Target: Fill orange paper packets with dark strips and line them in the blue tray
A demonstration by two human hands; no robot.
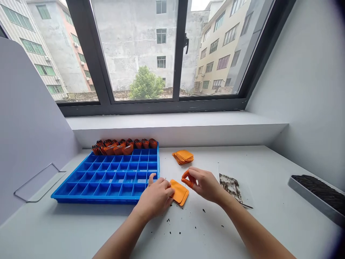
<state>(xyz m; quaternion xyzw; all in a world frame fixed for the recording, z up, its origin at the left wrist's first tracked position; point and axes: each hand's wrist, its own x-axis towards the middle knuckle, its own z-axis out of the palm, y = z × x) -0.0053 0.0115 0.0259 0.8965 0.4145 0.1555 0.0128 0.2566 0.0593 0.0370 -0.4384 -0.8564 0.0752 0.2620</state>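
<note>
My left hand is at the right front corner of a blue compartment tray, its fingertips closed on the left edge of some flat orange packets that lie on the table. Just to the right, my right hand is raised with thumb and forefinger pinched together; anything between them is too small to make out. Behind the hands sits a fanned stack of orange packets. Bunches of orange packets with dark edges fill the tray's back row.
A clear bag with dark strips lies right of my right hand. At the far right stands a grey container of thin dark pieces. Dark crumbs dot the white table. A wire frame leans at the left.
</note>
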